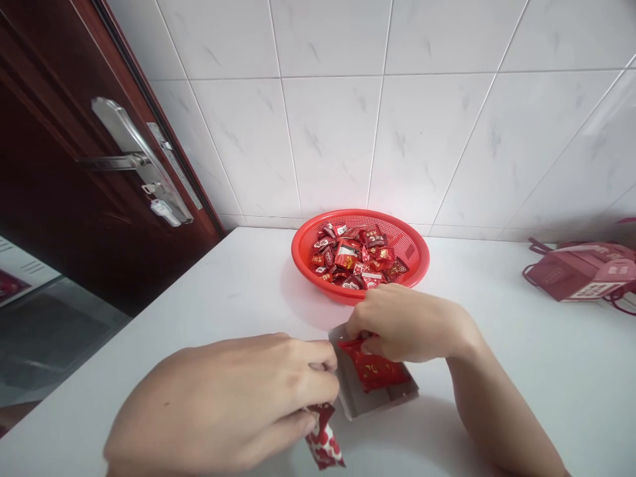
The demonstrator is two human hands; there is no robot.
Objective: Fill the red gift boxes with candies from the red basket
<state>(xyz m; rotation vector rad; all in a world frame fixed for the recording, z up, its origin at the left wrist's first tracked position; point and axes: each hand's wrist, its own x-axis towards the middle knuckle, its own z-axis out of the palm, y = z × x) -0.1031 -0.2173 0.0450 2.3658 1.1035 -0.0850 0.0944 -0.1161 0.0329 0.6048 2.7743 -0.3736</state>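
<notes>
My left hand [233, 401] is closed on a small red-and-white patterned packet [325, 440], which hangs below its fingertips at the left side of a small open grey box [348, 397]. Over the back of that box, my right hand [410, 324] has its fingers curled round the upper end of a red packet [375, 371] with gold print. The red packet lies inside the box. Behind both hands, a red plastic basket [422, 262] holds several small red and dark red wrapped packets [348, 255].
The white table [238, 278] meets a tiled wall [328, 139]. At its right end lies a pink carton with cords [576, 271]. A dark red door [50, 132] with a metal handle [114, 161] and keys stands at the left.
</notes>
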